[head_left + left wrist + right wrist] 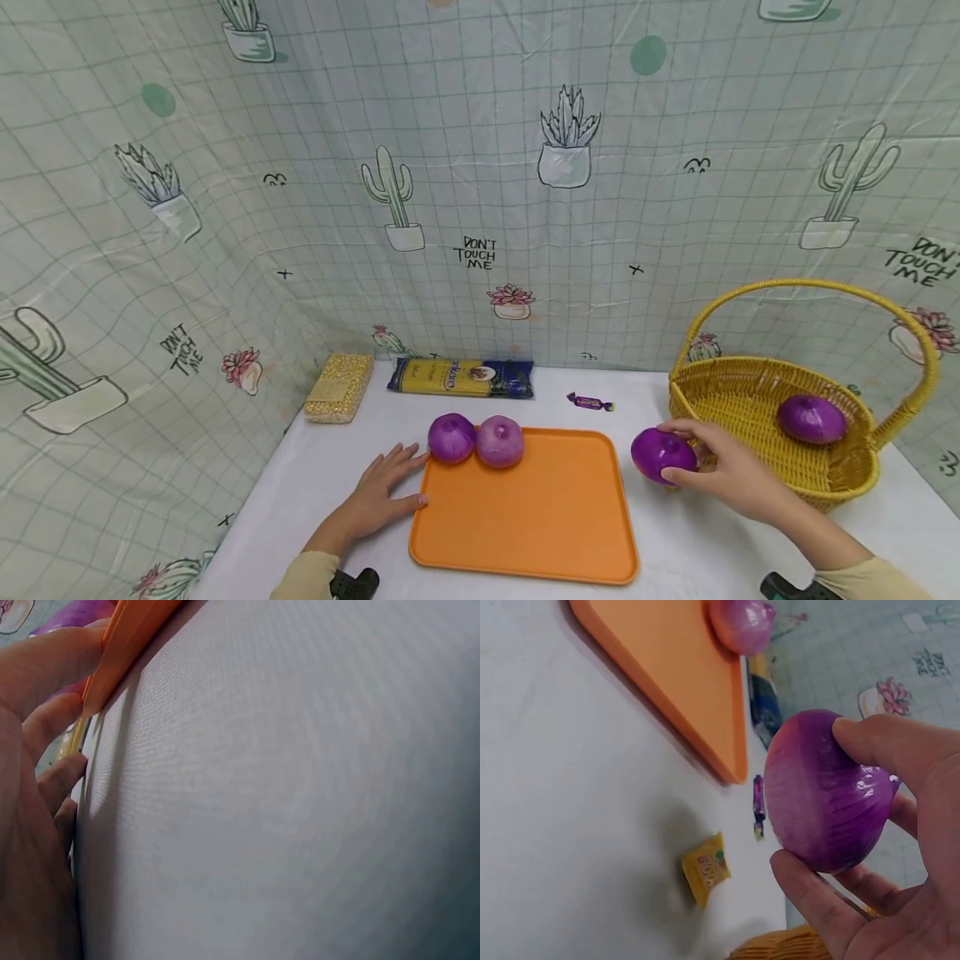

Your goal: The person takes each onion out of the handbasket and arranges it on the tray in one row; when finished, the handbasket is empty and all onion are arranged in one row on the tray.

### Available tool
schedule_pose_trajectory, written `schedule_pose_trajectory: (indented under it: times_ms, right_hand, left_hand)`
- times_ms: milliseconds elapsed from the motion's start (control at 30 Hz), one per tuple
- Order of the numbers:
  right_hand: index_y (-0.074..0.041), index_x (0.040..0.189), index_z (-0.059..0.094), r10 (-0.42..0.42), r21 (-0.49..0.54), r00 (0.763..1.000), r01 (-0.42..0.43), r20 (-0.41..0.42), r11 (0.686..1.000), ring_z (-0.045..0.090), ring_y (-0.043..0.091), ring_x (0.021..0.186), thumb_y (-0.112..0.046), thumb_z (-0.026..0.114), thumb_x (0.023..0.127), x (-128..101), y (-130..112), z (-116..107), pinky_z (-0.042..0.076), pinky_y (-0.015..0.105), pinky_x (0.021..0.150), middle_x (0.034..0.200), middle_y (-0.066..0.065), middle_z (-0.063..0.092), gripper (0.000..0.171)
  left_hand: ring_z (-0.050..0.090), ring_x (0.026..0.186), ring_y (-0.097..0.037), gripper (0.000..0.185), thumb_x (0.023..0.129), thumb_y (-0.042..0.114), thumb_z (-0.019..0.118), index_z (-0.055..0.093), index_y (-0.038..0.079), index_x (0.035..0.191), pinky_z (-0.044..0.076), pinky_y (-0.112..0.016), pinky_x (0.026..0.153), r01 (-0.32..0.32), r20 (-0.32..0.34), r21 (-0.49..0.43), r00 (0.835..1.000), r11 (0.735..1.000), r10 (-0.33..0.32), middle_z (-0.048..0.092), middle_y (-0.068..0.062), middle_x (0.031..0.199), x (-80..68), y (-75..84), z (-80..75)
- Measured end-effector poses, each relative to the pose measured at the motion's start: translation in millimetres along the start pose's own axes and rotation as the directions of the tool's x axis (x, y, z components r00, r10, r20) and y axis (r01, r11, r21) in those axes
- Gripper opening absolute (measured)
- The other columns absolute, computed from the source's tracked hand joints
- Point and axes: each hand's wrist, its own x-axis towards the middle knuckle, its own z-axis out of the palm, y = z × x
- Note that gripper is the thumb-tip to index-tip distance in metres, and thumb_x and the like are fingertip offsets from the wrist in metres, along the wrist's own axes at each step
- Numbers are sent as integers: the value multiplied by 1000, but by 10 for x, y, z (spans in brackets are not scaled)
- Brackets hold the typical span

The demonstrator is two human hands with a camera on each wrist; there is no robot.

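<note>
In my right hand (712, 467) I grip a dark purple onion (829, 791), held up between the orange tray (532, 517) and the yellow basket (750, 467). The thumb and fingers curl round its sides. My left hand (382, 492) rests at the tray's left edge with its fingers spread, fingertips at the rim. Two more onions sit side by side at the tray's back left corner: a dark purple onion (452, 438) and a lighter pinkish onion (500, 442). Another purple onion (812, 419) lies inside the basket.
A small yellow packet (706, 868) lies on the table below the held onion. Behind the tray are a purple-wrapped candy (590, 402), a blue and yellow pasta packet (463, 377) and a bag of yellow kernels (339, 388). The basket's tall handle (810, 285) arches upward. A printed curtain hangs behind.
</note>
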Motion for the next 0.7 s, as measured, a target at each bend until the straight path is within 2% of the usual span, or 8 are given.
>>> schedule_pose_trajectory:
  times_ms: [200,433,700]
  right_hand:
    - [-11,132,62,6,23,1000,-6,-7,1000,58,22,98,-33,85,84,33,0,134,57,26,74,122,13,62,57]
    - [-7,132,61,-19,118,1000,20,-7,993,62,21,95,-26,85,85,97,-15,329,58,26,74,124,15,61,56]
    - [-14,131,61,-42,83,999,41,11,996,61,20,97,-31,84,86,187,-91,488,57,32,77,120,10,63,53]
  left_hand:
    - [19,150,-48,68,92,43,72,53,10,149,4,-68,119,-13,4,1,1000,1000,13,38,-20,159,2,-6,-2]
    - [16,153,-43,73,91,49,72,51,11,150,1,-64,121,-5,5,-8,1000,1000,5,36,-16,162,37,-144,46]
    - [16,153,-44,72,92,48,72,51,12,151,1,-63,122,11,15,-7,1000,1000,-11,36,-17,162,21,-84,20]
